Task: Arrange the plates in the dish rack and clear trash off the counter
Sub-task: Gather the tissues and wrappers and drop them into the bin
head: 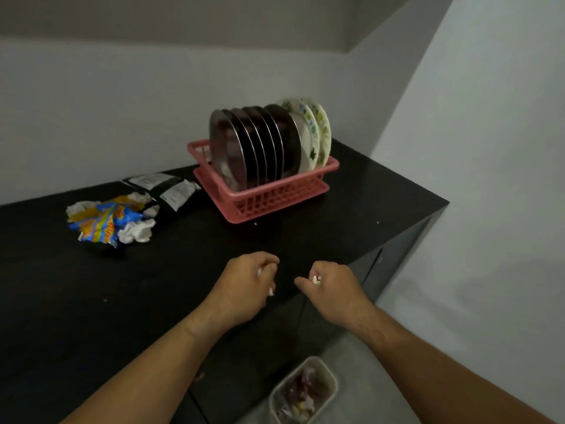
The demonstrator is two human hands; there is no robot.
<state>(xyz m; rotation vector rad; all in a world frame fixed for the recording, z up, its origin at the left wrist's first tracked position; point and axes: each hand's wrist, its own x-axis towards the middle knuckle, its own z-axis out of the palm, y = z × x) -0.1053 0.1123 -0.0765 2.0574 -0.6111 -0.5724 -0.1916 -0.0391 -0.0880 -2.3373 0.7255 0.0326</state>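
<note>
**Scraps in both hands, bin below**

Left hand (249,280) and right hand (331,284) hover over the desk (305,234) front edge, knuckles up. Each grip is curled tight on white paper scraps (315,279). Trash bin (334,384) sits on the floor below, nearer the right hand. Wrapper pile (107,221) lies up-left, nearer the left hand. Plates (260,142) stand in the dish rack (275,200).

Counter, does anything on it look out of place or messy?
Yes. A heap of crumpled wrappers and tissue lies left of the pink dish rack, with white specks scattered on the counter. The plates stand neatly upright. The left hand and right hand each pinch a white scrap.
</note>
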